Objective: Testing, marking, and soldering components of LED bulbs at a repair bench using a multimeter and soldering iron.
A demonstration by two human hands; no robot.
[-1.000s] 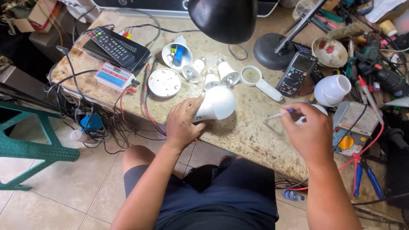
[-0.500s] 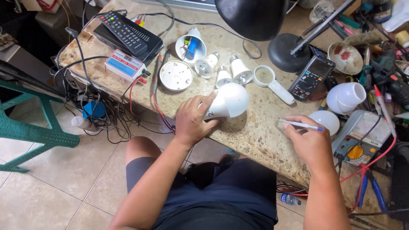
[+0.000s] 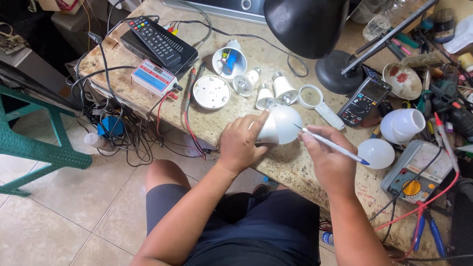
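Note:
My left hand (image 3: 244,143) grips a white bulb (image 3: 281,124) lying on its side on the worn workbench (image 3: 290,165), fingers around its base. My right hand (image 3: 327,157) holds a thin white pen (image 3: 330,144) with a blue end; its tip touches or nearly touches the bulb's dome. Several smaller bulbs (image 3: 268,88) stand just beyond, next to a round white disc (image 3: 211,92) and an open bulb shell (image 3: 229,60).
A black desk lamp (image 3: 308,24) hangs over the bench. A remote (image 3: 156,41), blue-and-white tester box (image 3: 153,78), magnifier (image 3: 315,101), black multimeter (image 3: 364,101), loose dome (image 3: 376,153), white cup (image 3: 403,125) and pliers (image 3: 428,231) lie around. Cables hang left; green chair (image 3: 34,143) stands there.
My right hand has moved left with the pen, bringing its tip to the bulb. My left hand stays on the bulb. The camera view has shifted closer.

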